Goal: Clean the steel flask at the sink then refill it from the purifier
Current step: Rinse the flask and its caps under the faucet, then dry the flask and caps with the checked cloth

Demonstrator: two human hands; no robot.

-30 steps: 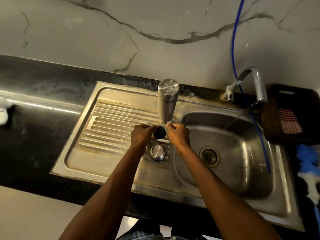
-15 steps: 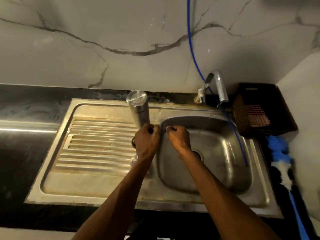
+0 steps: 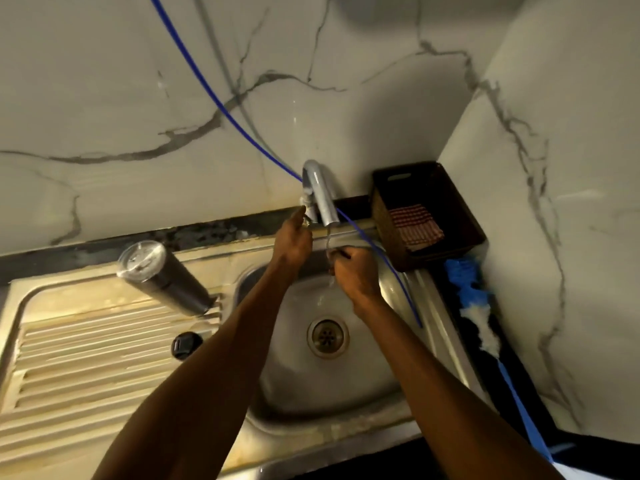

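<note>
- The steel flask (image 3: pixel 164 277) stands upside down on the ribbed draining board (image 3: pixel 86 358), left of the sink bowl (image 3: pixel 346 382). Its flat round base points up and catches the light; the body looks dark and smooth, w/ the mouth end down on the steel.
- A small black cap (image 3: pixel 187 345) lies on the board just in front of the flask, near the edge of the bowl, not touching the flask.
- Left hand (image 3: pixel 294 242) is up at the tap (image 3: pixel 320 192); its fingertips are pinching the small valve at the tap's base.
- Right hand (image 3: pixel 356 273) is under the spout, in the thin stream of water. Fingers are curled; it seems to hold some small thing, but I cannot tell what, or if there is anything.
- Water falls toward the drain (image 3: pixel 327 336) in the middle of the bowl.
- A blue tube (image 3: pixel 221 105) runs down the marble wall, passes behind the tap & hangs into the right side of the bowl.
- A dark basket (image 3: pixel 460 216) w/ a checked cloth (image 3: pixel 415 225) sits in the corner, right of the tap.
- A blue and white brush (image 3: pixel 474 306) lies on the counter beside the sink, below the basket.
</note>
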